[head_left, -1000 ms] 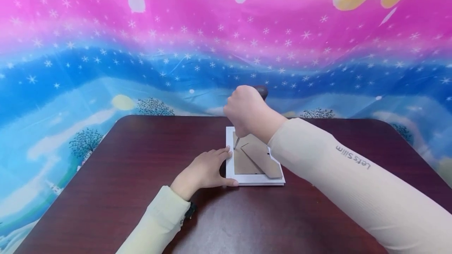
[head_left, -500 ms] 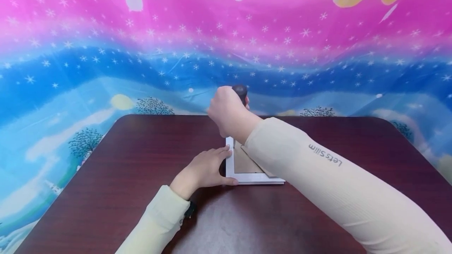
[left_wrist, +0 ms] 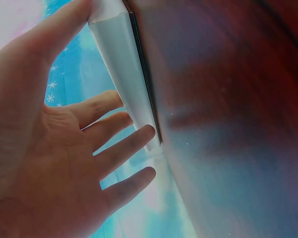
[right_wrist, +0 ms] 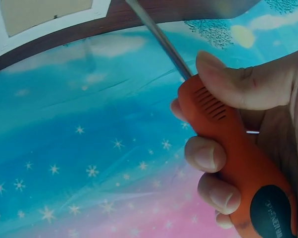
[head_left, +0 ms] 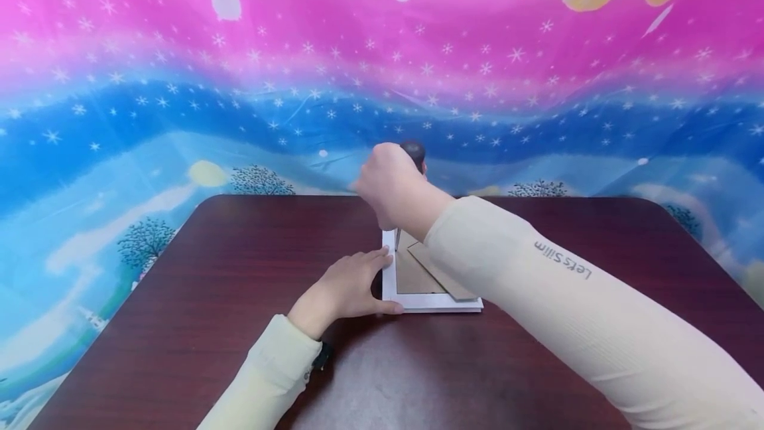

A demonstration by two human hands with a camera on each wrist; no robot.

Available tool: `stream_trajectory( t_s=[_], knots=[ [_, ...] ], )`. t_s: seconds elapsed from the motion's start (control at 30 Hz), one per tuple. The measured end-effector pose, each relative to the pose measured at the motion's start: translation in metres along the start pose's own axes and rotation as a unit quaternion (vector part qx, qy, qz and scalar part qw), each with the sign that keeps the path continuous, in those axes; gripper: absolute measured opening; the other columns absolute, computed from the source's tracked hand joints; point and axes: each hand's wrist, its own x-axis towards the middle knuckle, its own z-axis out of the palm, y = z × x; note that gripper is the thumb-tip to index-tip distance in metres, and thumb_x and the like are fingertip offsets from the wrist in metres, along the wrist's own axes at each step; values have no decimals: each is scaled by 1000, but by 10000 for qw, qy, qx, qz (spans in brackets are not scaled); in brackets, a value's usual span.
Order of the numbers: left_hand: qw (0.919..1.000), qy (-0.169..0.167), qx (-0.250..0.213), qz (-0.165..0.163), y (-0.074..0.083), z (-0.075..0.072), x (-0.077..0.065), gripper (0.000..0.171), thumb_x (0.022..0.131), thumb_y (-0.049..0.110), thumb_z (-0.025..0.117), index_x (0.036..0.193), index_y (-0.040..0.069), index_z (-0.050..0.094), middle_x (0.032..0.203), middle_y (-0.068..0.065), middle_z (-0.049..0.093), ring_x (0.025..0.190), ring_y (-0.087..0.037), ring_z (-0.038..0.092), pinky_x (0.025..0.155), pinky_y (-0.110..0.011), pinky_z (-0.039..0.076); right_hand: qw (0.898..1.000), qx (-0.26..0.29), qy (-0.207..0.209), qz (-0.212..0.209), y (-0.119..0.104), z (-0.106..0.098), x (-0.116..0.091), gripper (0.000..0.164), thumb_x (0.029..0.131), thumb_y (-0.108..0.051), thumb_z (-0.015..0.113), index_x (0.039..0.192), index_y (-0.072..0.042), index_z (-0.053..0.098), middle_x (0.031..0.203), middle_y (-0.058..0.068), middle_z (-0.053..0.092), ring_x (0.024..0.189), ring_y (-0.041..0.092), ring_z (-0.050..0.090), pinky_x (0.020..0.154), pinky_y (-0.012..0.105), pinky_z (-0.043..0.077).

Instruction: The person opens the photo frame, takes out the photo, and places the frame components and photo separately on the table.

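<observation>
A white picture frame lies back side up on the table, its brown backing board and a slanting brown stand flap showing. The left hand rests at the frame's left side, thumb on the near corner and fingers stretched along the edge. In the left wrist view those fingers are spread and mostly straight. The right hand grips an orange-and-black screwdriver above the frame's far left part. Its metal shaft points down to the inner left edge; the exact tip contact is too small to tell.
The dark red-brown table has rounded far corners. Behind it hangs a pink and blue cloth with snowflakes. The right sleeve covers the frame's right part.
The right hand with the screwdriver has shifted left, then slightly back to the right, and the handle stands more upright. The left hand and frame have stayed in place.
</observation>
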Motion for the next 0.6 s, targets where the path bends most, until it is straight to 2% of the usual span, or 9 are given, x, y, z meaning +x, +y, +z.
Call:
stream_trajectory(
  t_s=[0.17,0.3,0.47,0.6],
  knots=[
    [9999,-76,14,-83,1,-1,0,91,80,64,72,149,10,46,157,-6,36,140,-31,39,112,-49,33,9997,126,202,-27,7,7,-6,16,82,-30,57,83,-22,71,63,-5,54,63,14,52,69,32,52],
    [9999,-72,63,-71,2,-2,0,91,80,63,72,148,9,47,157,-7,37,139,-32,40,112,-48,34,9986,414,300,91,13,14,-11,12,78,-27,60,70,-20,63,58,-5,50,61,13,50,70,33,53],
    [9997,116,208,-43,2,0,-1,91,78,64,73,146,9,50,155,-7,40,137,-31,43,110,-47,36,9955,897,192,248,23,27,-18,13,78,-28,61,68,-19,60,61,-5,54,63,14,53,74,36,54],
    [9995,206,250,-10,2,1,-1,90,78,65,73,145,8,51,154,-8,41,136,-32,44,109,-48,37,9903,1330,60,405,32,42,-27,11,77,-25,60,68,-18,59,61,-3,53,60,15,50,72,38,55]
  ],
)
